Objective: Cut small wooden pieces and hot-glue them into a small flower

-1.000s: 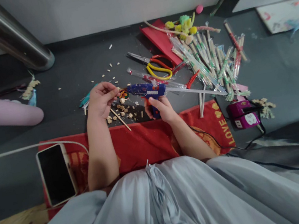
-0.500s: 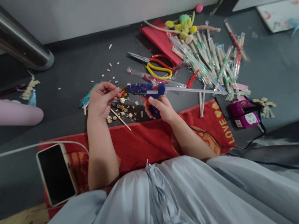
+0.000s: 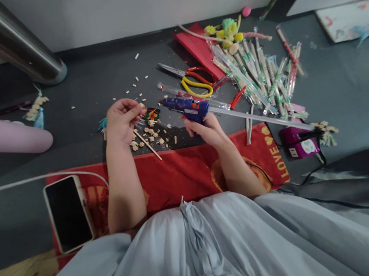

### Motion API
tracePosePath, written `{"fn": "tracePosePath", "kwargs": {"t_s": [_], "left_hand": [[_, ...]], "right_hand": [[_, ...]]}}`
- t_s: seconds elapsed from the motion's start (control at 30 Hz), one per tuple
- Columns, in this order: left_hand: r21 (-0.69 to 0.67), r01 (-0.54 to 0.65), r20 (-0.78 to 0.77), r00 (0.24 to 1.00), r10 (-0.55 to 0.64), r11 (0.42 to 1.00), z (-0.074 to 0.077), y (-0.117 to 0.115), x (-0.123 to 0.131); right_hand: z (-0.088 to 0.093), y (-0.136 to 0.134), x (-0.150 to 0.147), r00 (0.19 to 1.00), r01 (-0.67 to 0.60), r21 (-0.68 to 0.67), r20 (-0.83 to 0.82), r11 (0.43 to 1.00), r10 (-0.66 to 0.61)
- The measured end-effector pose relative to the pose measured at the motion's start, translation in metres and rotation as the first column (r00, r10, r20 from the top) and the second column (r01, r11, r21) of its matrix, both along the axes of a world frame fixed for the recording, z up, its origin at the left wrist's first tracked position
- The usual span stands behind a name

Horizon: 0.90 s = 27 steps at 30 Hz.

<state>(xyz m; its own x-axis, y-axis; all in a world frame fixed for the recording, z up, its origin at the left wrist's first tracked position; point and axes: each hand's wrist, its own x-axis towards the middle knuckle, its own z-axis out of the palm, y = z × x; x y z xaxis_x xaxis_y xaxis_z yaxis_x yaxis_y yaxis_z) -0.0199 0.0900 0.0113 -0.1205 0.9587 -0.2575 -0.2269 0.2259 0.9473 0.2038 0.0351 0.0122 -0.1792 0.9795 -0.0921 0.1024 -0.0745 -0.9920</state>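
Observation:
My right hand [image 3: 209, 130] is wrapped round the grip of a blue hot glue gun [image 3: 186, 108], its nozzle pointing left. A long translucent glue stick [image 3: 259, 116] juts from the gun's back end. Left of the nozzle, my left hand [image 3: 126, 118] is closed in a pinch on a small pale wooden piece [image 3: 142, 107], partly hidden by the fingers. Below the hands lie several small wooden pieces [image 3: 151, 134] and a thin wooden stick [image 3: 147, 144]. A small dark patterned packet [image 3: 152, 114] is between the hands. Teal tassel threads [image 3: 102, 124] show behind my left hand.
Scissors [image 3: 192, 79] with red and yellow handles lie beyond the gun. Many wrapped sticks [image 3: 258, 72] are piled at right, near a purple power socket [image 3: 299, 140]. A phone [image 3: 69, 214] rests at left on a red towel [image 3: 177, 177]. A metal post [image 3: 25, 47] stands back left.
My right hand has drawn the glue gun to the right, its nozzle now apart from my left hand. My left hand has shifted slightly left, still pinching the small piece.

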Motion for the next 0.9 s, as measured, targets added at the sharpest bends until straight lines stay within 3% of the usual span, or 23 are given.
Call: {"fn": "tracePosePath", "kwargs": {"t_s": [0.13,0.23,0.4,0.5,0.6,0.73,0.9], "left_hand": [[-0.001,0.038,-0.037,0.999,-0.038,0.999,-0.001,-0.001,-0.002],[0.004,0.067,-0.072,0.995,-0.067,0.998,-0.001,-0.002,-0.002],[0.005,0.069,-0.073,0.995,-0.068,0.998,0.0,-0.002,0.0],[0.007,0.064,-0.06,0.996,-0.064,0.998,0.0,-0.003,0.0],[0.01,0.06,-0.053,0.997,-0.06,0.998,0.0,-0.003,-0.001],[-0.003,0.052,-0.045,0.998,-0.052,0.999,0.003,-0.003,0.0],[-0.009,0.051,-0.051,0.997,-0.052,0.999,0.004,-0.003,0.001]], "right_hand": [[0.006,0.005,0.018,0.934,0.041,0.199,0.341,0.979,-0.108],[0.014,0.007,0.027,0.834,-0.102,0.233,0.549,0.967,-0.044],[0.025,0.011,0.03,0.478,-0.318,0.243,0.876,0.916,-0.066],[0.028,0.012,0.03,0.3,-0.386,0.21,0.949,0.898,-0.093],[0.029,0.014,0.031,0.199,-0.451,0.177,0.975,0.875,-0.095],[0.031,0.014,0.034,0.126,-0.477,0.122,0.99,0.87,-0.07],[0.047,0.008,0.023,0.058,-0.414,0.036,0.998,0.909,-0.013]]}}
